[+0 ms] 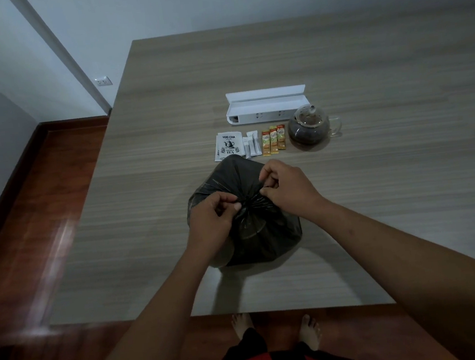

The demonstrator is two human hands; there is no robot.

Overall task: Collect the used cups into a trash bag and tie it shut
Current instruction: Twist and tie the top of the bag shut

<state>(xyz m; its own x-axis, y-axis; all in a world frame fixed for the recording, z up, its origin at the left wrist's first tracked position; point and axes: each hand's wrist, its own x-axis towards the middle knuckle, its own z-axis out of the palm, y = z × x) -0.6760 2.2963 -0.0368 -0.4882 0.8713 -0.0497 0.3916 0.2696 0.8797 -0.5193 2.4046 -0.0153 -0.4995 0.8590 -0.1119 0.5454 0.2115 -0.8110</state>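
A full black trash bag [262, 235] stands on the wooden table [377, 195], its top gathered into a twisted neck at the middle. My left hand [211, 220] pinches the plastic on the left side of that neck. My right hand [286, 186] pinches it from the right, thumb and fingers closed on the dark film. The two hands are a few centimetres apart with the knot area between them. No cups show; the bag's contents are hidden, though a pale rounded shape presses against its lower left wall.
Behind the bag lie a tea packet [227, 147], white sachets [251, 143] and three orange stick sachets [274, 143]. A glass teapot [311, 127] and an open white box [267, 106] stand further back. The table's near edge is above my bare feet.
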